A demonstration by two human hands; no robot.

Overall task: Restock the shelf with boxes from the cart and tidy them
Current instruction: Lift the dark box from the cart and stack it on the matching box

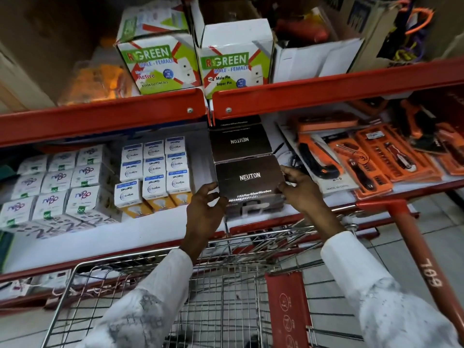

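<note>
A dark brown box marked NEUTON (249, 178) rests on the middle shelf (155, 234), near its front edge. My left hand (204, 209) grips its left side and my right hand (300, 188) grips its right side. Behind it stands a second NEUTON box (239, 141), its print turned upside down, touching the front one. A third dark box edge shows further back under the upper shelf rail. The wire shopping cart (221, 285) stands below my arms, against the shelf front; its basket shows no boxes in the visible part.
White bulb boxes (153, 169) and more white boxes (55, 187) fill the shelf's left half. Orange tool kits (376, 156) lie to the right. Two R-GREEN boxes (195, 64) sit on the upper red shelf (100, 119). The cart's red handle (421, 249) angles down on the right.
</note>
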